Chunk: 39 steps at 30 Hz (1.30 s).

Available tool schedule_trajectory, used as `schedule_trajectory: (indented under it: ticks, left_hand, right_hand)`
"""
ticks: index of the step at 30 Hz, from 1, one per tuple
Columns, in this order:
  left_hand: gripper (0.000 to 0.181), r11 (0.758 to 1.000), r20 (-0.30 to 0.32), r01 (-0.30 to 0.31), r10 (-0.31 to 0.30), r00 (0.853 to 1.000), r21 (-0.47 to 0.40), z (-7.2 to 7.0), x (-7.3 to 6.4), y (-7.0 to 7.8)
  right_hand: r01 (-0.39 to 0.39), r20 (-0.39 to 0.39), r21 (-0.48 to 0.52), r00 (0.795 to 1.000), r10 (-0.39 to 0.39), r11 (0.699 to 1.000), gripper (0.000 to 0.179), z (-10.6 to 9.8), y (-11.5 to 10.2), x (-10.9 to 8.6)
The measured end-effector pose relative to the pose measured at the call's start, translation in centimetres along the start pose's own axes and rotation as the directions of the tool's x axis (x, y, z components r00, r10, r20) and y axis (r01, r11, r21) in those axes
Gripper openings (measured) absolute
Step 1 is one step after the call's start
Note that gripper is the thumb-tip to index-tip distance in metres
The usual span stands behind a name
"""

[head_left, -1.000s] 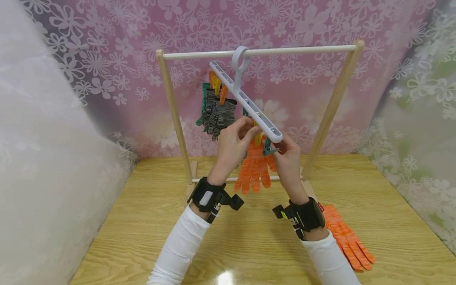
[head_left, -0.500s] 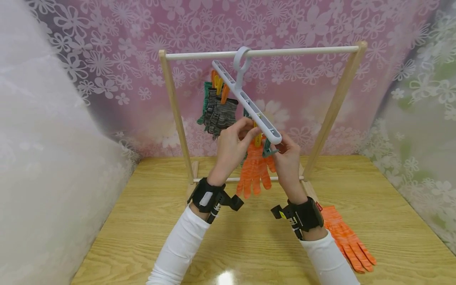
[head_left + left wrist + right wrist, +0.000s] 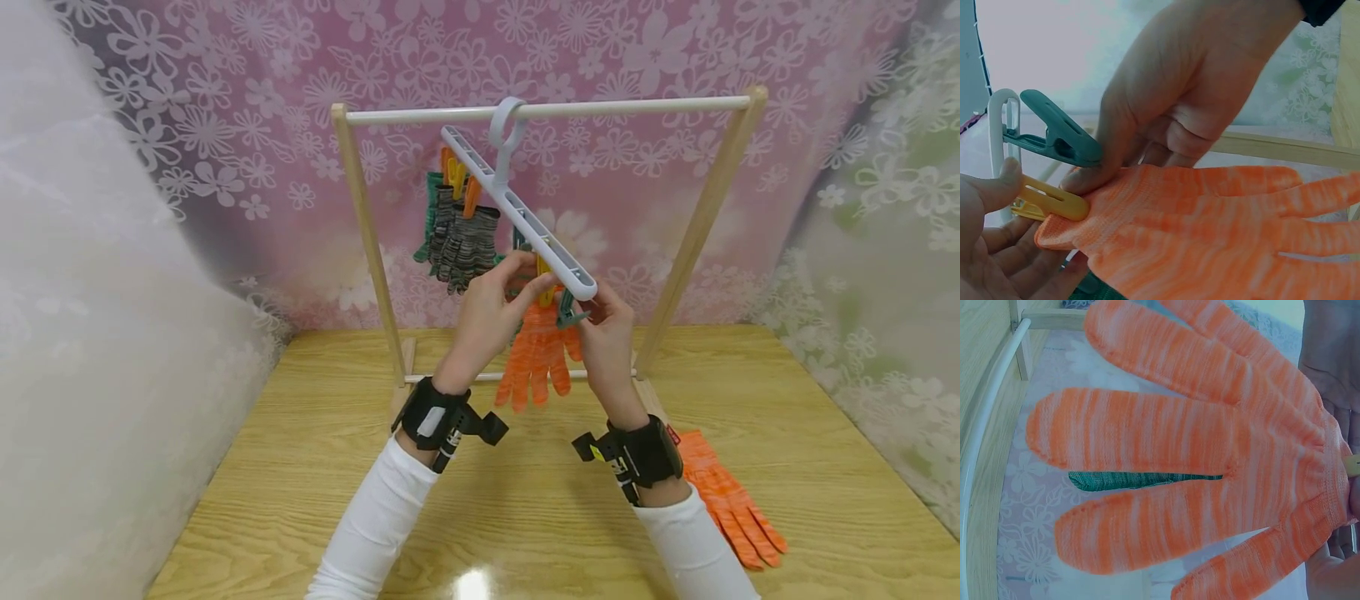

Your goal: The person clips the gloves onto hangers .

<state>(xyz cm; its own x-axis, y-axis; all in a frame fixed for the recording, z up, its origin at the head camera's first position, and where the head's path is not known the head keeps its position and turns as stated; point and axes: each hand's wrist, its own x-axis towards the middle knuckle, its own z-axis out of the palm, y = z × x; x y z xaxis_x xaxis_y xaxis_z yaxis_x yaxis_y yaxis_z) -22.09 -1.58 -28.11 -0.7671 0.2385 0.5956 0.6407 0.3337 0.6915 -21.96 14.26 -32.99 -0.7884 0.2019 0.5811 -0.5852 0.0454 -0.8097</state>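
An orange knit glove (image 3: 538, 350) hangs fingers-down below the front end of a pale grey clip hanger (image 3: 536, 221). A yellow clothespin (image 3: 1055, 199) sits on its cuff. With thumb and fingers on opposite sides, my left hand (image 3: 483, 312) pinches this clothespin near its upper end. My right hand (image 3: 609, 337) holds the cuff's other side, its thumb lying on the knit in the left wrist view. Right beside that thumb hangs a green clothespin (image 3: 1063, 134) with nothing in it. The glove's spread fingers fill the right wrist view, hiding most of the right hand.
Dark grey gloves (image 3: 472, 246) and a green glove (image 3: 431, 221) hang from the hanger's far end by orange and yellow clothespins. The hanger hooks over the rack's white rod (image 3: 637, 107). Another orange glove (image 3: 731, 500) lies on the wooden table (image 3: 525, 517) at right.
The gap between my left thumb and index finger has widened slightly around the yellow clothespin. My right hand and the orange glove have stayed almost still.
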Motion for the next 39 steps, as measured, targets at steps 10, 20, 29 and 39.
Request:
schedule_trajectory:
  ticks: [10,20,29,39]
  left_hand:
    - [0.036,0.998,-0.017,-0.053,0.052,0.998,-0.032,0.6,-0.2,-0.9]
    - [0.038,0.997,0.007,-0.058,0.059,0.998,-0.051,1.1,-1.2,-2.1]
    - [0.037,0.996,0.032,-0.061,0.063,0.998,-0.070,1.4,-2.1,-3.1]
    - [0.032,0.990,0.009,-0.050,0.051,0.999,-0.130,1.0,-3.1,-3.6]
  right_hand:
    - [0.022,0.042,-0.041,0.999,-0.020,0.999,0.030,-0.5,0.2,-0.3]
    - [-0.012,0.062,-0.031,0.998,0.014,0.999,0.030,-1.1,0.9,-1.1]
    - [-0.016,0.138,-0.051,0.990,0.023,0.999,0.028,-2.0,1.6,-1.6]
    - [-0.033,0.199,-0.167,0.978,0.066,0.985,0.035,-3.6,2.4,-2.3]
